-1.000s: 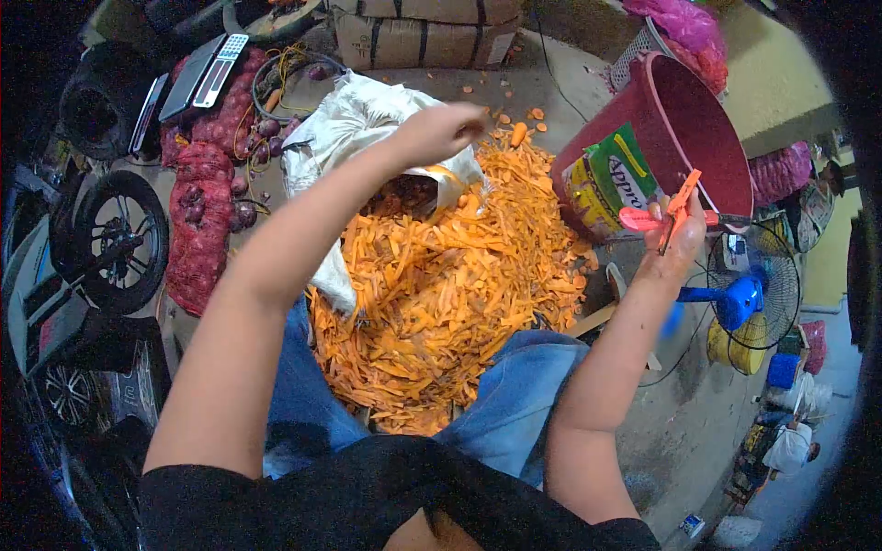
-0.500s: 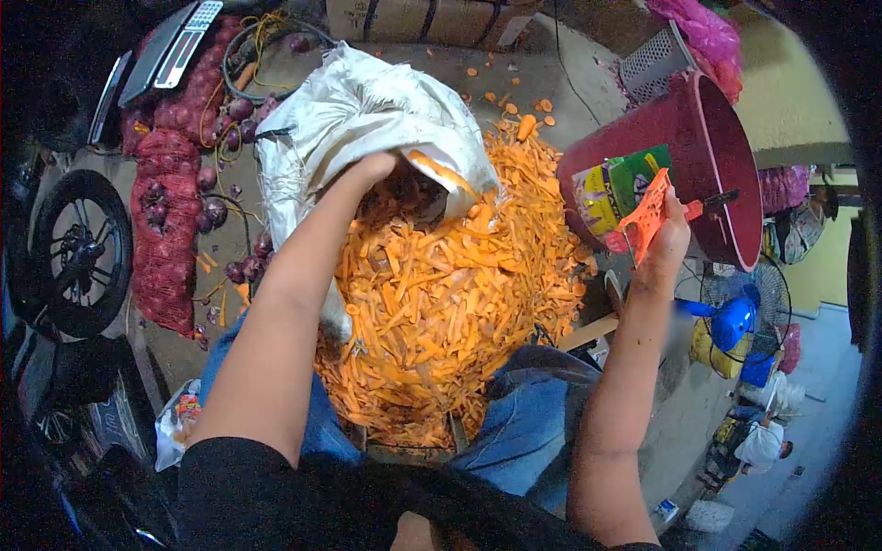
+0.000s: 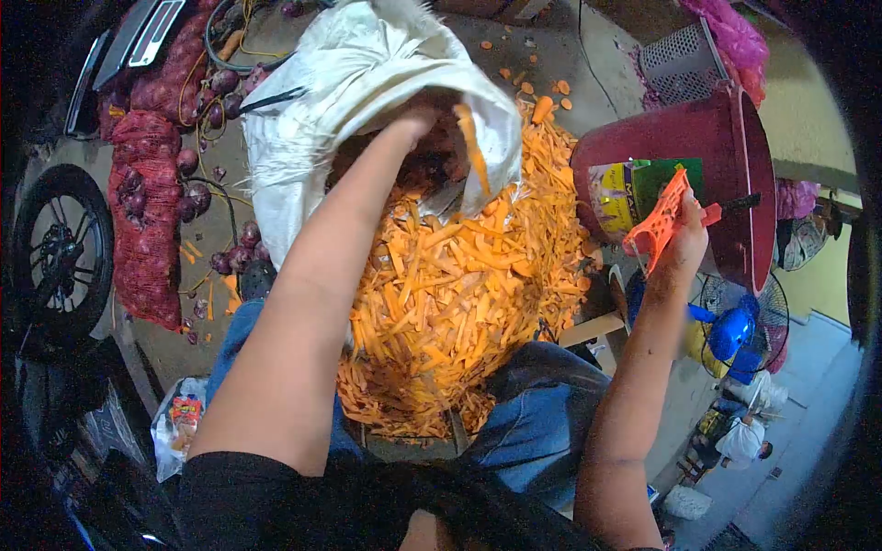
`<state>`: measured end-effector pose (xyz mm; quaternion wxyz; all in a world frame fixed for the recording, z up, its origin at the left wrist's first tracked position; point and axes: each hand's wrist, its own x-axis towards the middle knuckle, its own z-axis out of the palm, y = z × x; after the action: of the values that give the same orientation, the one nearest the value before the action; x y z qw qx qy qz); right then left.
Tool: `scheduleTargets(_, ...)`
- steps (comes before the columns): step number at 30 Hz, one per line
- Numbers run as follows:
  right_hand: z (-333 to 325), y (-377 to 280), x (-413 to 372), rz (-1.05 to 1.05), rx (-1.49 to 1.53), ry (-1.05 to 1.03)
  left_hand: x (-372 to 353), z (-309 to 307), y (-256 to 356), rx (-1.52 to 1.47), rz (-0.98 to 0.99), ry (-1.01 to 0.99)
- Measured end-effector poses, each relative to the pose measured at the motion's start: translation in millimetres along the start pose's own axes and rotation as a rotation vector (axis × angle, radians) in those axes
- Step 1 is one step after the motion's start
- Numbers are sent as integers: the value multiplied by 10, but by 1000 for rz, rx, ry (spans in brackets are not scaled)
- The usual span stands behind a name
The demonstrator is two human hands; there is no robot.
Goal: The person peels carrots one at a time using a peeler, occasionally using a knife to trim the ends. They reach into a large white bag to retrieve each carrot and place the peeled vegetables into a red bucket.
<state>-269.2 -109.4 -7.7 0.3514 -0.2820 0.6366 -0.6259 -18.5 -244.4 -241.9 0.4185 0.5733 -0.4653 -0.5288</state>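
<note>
My left hand [image 3: 418,121] reaches into the mouth of a white woven sack [image 3: 367,55]; its fingers are blurred and shaded, and what they touch inside cannot be made out. In my right hand [image 3: 685,241] is an orange peeler [image 3: 661,216], held up in front of the dark red tub. A large heap of carrot peelings [image 3: 450,303] lies between my legs and against the sack's opening. Some orange peel [image 3: 473,151] clings to the sack's rim.
The dark red tub [image 3: 643,138] lies tilted at the right, near a grey basket [image 3: 680,62] and a blue fan [image 3: 732,332]. Red net bags of onions [image 3: 147,248] and a wheel [image 3: 62,253] are at the left. A person [image 3: 740,443] is far off at lower right.
My left hand has gone deeper into the sack, whose mouth is now wider open. The view has shifted a little. My right hand still holds the peeler.
</note>
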Motion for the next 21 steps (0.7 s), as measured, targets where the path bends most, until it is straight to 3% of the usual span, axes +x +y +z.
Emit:
scheduleTargets(3,51,11,0,-13,-51,-19,-32,42,-530,525,12,40)
scheduleTargets(6,94,11,-9,-34,-90,-27,-148,31,-871,775,-57,-62)
scheduleTargets(21,90,100,101,-72,-76,-61,-362,166,-1325,1132,-37,-271)
